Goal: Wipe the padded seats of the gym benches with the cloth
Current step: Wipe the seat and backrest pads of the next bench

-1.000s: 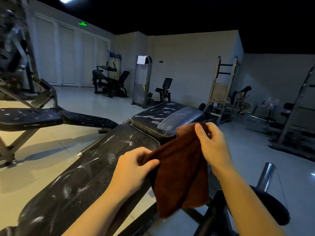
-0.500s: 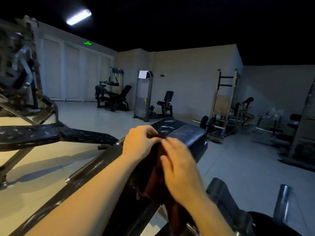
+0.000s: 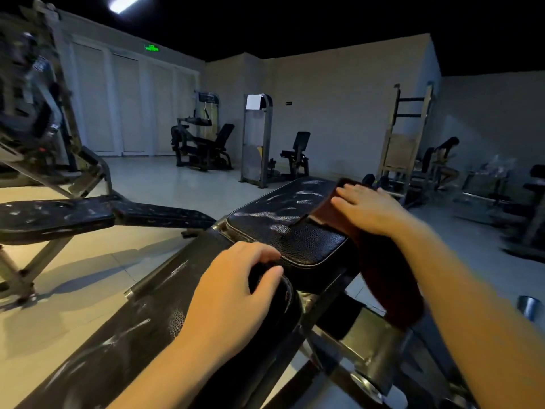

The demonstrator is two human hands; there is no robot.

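A black padded seat (image 3: 283, 222) sits in front of me at the end of a long black back pad (image 3: 124, 343). A dark brown cloth (image 3: 380, 270) lies over the seat's right edge and hangs down its side. My right hand (image 3: 365, 206) presses flat on the cloth on top of the seat, fingers straight. My left hand (image 3: 236, 293) grips the rounded top end of the back pad, fingers curled over it.
Another black bench (image 3: 56, 216) stands to the left on a metal frame. Weight machines (image 3: 203, 143) line the far wall, and a person (image 3: 445, 160) sits at the right. A steel tube end (image 3: 530, 307) sticks up near my right forearm. Pale tiled floor surrounds the bench.
Both hands held the cloth together before. Now my right hand has spread it onto the seat's right side, and my left hand has let go and taken hold of the back pad.
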